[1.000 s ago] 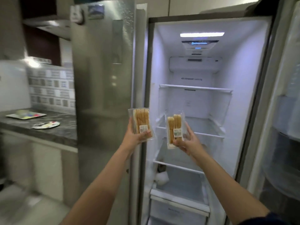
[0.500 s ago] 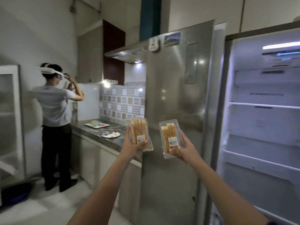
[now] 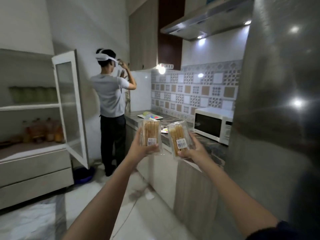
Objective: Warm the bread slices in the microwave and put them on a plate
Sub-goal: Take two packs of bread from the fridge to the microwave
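Bread packs; microwave ahead, person left

The microwave (its right end) hides behind the fridge; the pack labels are unreadable.

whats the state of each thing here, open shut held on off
left pack, closed, upright, held in left hand
right pack, closed, leaning a little, held in right hand
microwave, door shut, on counter
cabinet door, swung open
hood lights, on
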